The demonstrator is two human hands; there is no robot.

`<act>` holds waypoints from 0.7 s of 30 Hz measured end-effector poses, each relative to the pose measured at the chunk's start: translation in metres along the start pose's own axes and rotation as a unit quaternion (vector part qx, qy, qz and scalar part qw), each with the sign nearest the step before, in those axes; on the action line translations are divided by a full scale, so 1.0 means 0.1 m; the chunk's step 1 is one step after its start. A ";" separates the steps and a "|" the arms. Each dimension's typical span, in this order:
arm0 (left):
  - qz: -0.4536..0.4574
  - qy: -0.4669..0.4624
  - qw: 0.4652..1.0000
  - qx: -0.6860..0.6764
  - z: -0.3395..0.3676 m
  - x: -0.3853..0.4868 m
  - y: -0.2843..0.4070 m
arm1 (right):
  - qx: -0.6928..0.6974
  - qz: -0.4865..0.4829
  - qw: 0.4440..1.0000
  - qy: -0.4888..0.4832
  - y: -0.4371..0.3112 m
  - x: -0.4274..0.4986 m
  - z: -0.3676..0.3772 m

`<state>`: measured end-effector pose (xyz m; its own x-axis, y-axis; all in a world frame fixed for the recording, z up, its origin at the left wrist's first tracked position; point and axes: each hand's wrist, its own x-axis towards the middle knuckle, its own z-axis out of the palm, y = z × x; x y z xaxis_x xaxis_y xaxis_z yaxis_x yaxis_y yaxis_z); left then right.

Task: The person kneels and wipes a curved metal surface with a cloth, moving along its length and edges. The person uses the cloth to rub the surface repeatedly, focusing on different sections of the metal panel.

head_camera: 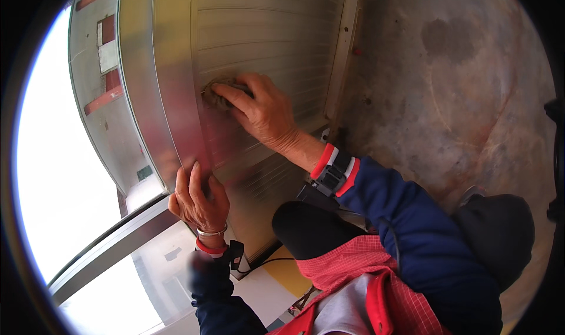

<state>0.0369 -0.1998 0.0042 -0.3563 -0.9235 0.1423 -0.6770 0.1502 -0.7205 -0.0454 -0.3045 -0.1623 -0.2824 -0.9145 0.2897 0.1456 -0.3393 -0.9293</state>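
Observation:
My right hand (265, 110) grips a crumpled greyish-brown cloth (216, 94) and presses it against a ribbed, shiny metal panel (269, 35), close to the panel's smooth upright frame. Lower and to the left, my left hand (201, 198) rests with its fingertips on the smooth metal frame (176, 79), the fingers apart and nothing seen in them. The metal mirrors blurred red and yellow patches. Part of the cloth is hidden under my right fingers. Both wrists wear red and white bands with black straps, and a bracelet circles the left one.
A stained concrete floor (450, 92) lies to the right, beyond the panel's bottom rail (342, 52). At left are glass and a metal frame bar (114, 242), with bright light outside. My bent knees are close to the panel. A black cable (273, 261) runs near its lower corner.

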 end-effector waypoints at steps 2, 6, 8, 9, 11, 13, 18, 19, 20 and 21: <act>0.000 -0.006 1.000 -0.004 -0.01 0.00 0.01 | -0.031 0.032 0.999 0.008 0.43 -0.12 -0.13; -0.006 -0.023 1.000 -0.010 -0.02 -0.02 0.01 | -0.012 0.280 0.960 0.029 1.28 -0.37 -0.41; -0.004 -0.019 1.000 -0.016 -0.01 -0.03 0.00 | -0.075 0.279 0.957 0.015 1.55 -0.39 -0.48; -0.011 -0.026 1.000 -0.013 -0.01 -0.04 0.00 | -0.088 0.341 0.936 0.008 1.63 -0.39 -0.51; -0.011 -0.019 1.000 -0.018 -0.02 -0.06 0.00 | -0.123 0.475 0.871 0.001 1.65 -0.35 -0.52; -0.011 -0.022 1.000 -0.009 -0.01 -0.04 -0.01 | -0.121 0.413 0.902 0.025 1.48 -0.26 -0.45; -0.009 -0.008 1.000 -0.006 0.00 -0.02 -0.01 | 0.047 0.226 0.973 -0.020 0.36 -0.16 -0.12; -0.006 -0.008 1.000 -0.007 0.00 -0.02 -0.01 | 0.101 0.130 0.986 -0.037 0.14 -0.15 -0.05; -0.003 -0.009 1.000 -0.006 -0.01 -0.01 -0.01 | 0.096 0.144 0.983 -0.054 0.01 -0.12 -0.02; 0.001 -0.012 1.000 -0.004 -0.01 -0.01 -0.01 | 0.103 0.121 0.986 -0.051 -0.06 -0.11 0.00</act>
<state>0.0368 -0.1990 0.0053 -0.3416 -0.9316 0.1240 -0.6820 0.1549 -0.7148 -0.0433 -0.2921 -0.1604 -0.1196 -0.9882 0.0961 0.3890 -0.1357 -0.9112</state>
